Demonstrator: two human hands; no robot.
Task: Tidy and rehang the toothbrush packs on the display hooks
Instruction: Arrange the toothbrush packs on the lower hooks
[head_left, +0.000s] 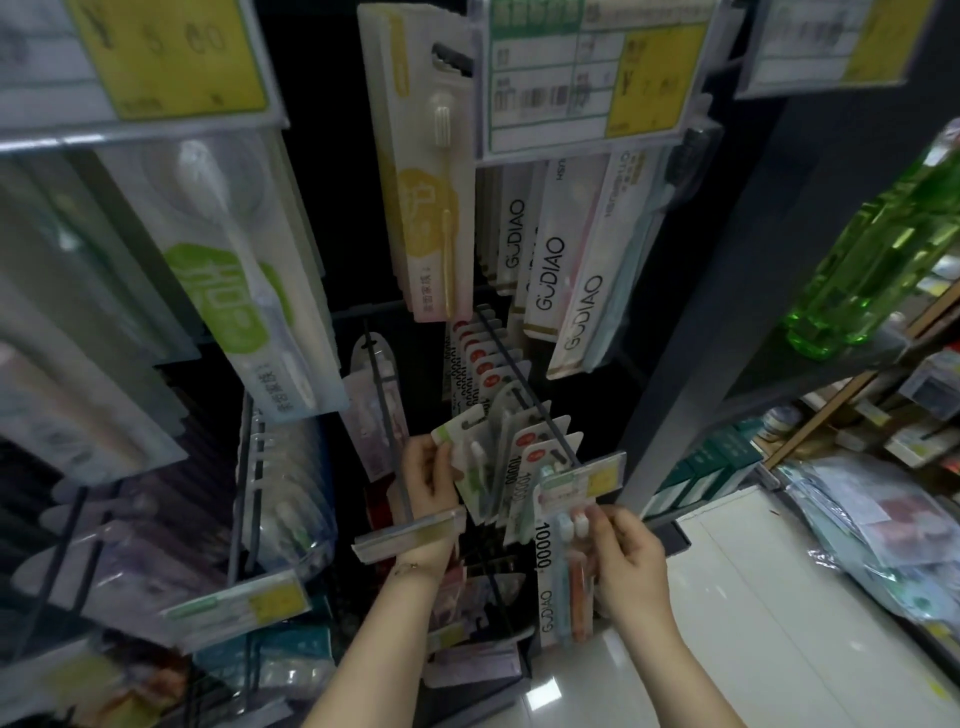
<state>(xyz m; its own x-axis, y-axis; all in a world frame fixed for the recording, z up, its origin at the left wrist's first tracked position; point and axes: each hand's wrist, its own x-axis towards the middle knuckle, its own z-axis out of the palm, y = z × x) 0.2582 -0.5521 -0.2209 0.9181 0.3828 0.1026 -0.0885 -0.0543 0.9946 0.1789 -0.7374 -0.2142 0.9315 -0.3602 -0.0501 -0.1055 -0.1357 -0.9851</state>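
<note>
The step in hand is sorting the packs at the front of the middle display hook (527, 387), a dark rod that runs from about twelve o'clock down to its price label (592, 475) near the centre of the view.

The left hand (428, 480) is clamped on a green-and-white toothbrush pack (470, 460), thumb and fingers curled round its left edge. The pack stands tilted just at nine o'clock of the rod. I cannot tell whether its hang hole is on the rod or off it.

The right hand (631, 558) pinches the upper part of a GUDIAO pack with blue and orange brushes (569, 566), which hangs at six o'clock of the price label, touching the other packs beside it. Whether it is threaded on the hook is hidden by the label.

Behind them a row of red-dot packs (485, 364) sits crowded and fanned on the rod.

The next move probably calls for lining a pack's hole up with the rod tip, under the label, and sliding it back, while the other hand keeps the neighbours from swinging.
</note>
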